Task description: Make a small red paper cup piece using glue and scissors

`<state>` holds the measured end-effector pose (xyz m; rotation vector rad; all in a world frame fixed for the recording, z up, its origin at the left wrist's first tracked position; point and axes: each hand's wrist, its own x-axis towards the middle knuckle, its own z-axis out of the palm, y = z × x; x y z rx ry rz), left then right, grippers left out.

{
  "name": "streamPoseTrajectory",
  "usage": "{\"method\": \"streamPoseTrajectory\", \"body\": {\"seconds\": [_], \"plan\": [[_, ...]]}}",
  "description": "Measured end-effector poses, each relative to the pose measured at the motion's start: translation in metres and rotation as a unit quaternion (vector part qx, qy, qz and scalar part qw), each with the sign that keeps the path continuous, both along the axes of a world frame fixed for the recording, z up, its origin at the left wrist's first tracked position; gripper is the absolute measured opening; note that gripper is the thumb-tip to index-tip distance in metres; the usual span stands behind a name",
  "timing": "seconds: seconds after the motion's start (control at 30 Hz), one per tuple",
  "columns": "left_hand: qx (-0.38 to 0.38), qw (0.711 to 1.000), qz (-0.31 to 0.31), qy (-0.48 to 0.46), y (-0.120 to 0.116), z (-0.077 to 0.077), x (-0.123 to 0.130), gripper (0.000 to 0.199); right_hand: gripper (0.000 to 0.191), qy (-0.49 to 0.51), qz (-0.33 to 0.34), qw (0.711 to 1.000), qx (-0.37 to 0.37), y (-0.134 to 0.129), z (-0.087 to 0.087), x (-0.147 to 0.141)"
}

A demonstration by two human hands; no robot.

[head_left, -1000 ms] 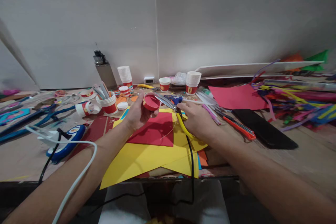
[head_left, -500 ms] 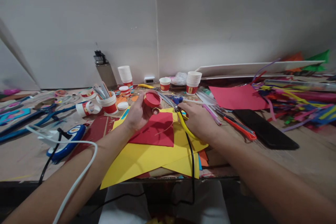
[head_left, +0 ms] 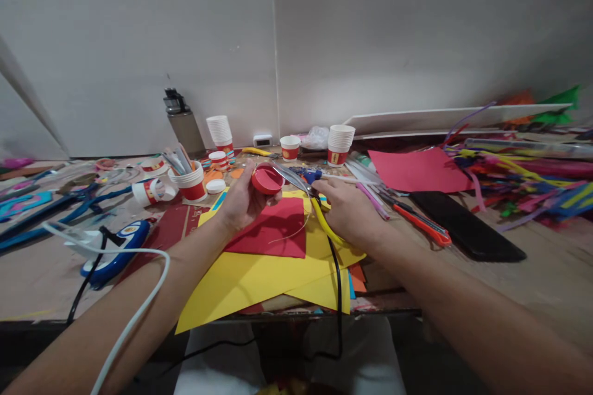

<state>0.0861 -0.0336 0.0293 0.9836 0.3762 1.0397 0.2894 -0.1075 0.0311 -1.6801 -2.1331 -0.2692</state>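
My left hand (head_left: 241, 203) is wrapped round a short red paper cup piece (head_left: 267, 179), its round face turned up towards me. Yellow-handled scissors (head_left: 323, 216) are in my right hand (head_left: 345, 207), fingers closed round the handles. Their metal blades point up and left and meet the rim of the red piece. From near the blades a thin pale strip (head_left: 296, 233) curls down over a red paper sheet (head_left: 278, 228). Beneath that sheet lie yellow paper sheets (head_left: 231, 287).
To the left are a paper cup of tools (head_left: 189, 182), a blue-and-white power strip (head_left: 118, 253) and a white cable (head_left: 148, 296) across my forearm. Stacked paper cups (head_left: 341, 145) stand at the back. Rightwards lie a red utility knife (head_left: 424, 225) and a black phone (head_left: 467, 225).
The red piece has turned slightly in my left hand, its rim showing differently against the blades. The thin strip hangs in a longer curve from the scissors. The view has shifted a little.
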Motion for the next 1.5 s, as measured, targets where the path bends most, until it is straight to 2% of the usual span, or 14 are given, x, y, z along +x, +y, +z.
{"method": "streamPoseTrajectory", "body": {"seconds": [0.3,0.47,0.73,1.13,1.33,1.5], "plan": [[0.003,1.000,0.002,-0.009,0.003,-0.001,-0.001,0.050,0.033,0.004,-0.008,1.000,0.002,0.000,-0.002,0.000],[0.010,1.000,0.015,-0.019,0.000,0.000,0.000,0.040,0.036,0.015,-0.006,1.000,0.002,0.000,0.000,0.000],[-0.008,1.000,0.002,0.002,-0.008,0.000,0.004,0.039,0.039,0.018,-0.012,1.000,-0.017,-0.002,0.003,-0.003],[-0.014,1.000,0.018,0.020,-0.002,0.001,0.000,0.042,0.037,0.005,-0.008,1.000,-0.024,-0.002,0.002,-0.001],[-0.012,0.999,0.018,0.042,0.000,0.002,-0.001,0.052,0.034,-0.007,-0.009,1.000,-0.029,-0.001,0.000,0.000],[-0.008,1.000,0.019,0.009,-0.001,0.001,0.001,0.055,0.031,-0.004,-0.015,0.999,-0.029,-0.002,0.000,-0.002]]}}
